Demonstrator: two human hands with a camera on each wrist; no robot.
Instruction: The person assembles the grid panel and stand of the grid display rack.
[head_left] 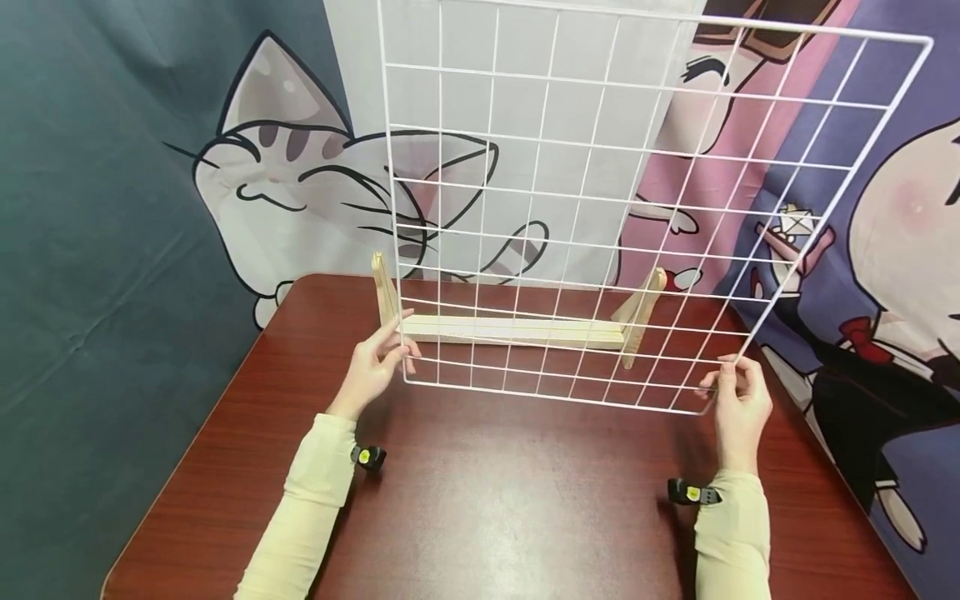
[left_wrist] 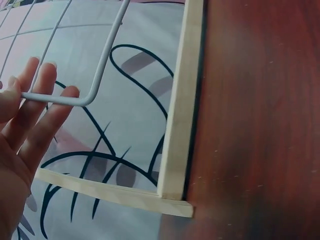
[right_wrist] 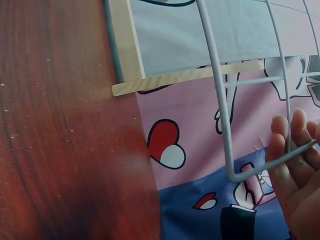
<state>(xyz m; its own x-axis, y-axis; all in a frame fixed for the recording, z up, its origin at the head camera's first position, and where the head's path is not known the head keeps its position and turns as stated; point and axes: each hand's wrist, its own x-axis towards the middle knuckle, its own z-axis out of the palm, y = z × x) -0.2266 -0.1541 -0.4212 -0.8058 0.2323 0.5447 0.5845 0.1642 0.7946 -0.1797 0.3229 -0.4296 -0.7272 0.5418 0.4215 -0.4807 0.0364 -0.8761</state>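
Gripping a white wire grid [head_left: 532,192], both hands [head_left: 377,364] [head_left: 741,400] reach forward, well apart.

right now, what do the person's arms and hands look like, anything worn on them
The left sleeve and right sleeve are plain, pale cream-yellow and creased, reaching to the wrists. The left wrist camera and right wrist camera are small and black, each with a yellow-green spot. The left hand and right hand are ungloved; no rings can be seen.

A printed cat curtain [head_left: 300,221] hangs behind the reddish-brown table [head_left: 510,492].
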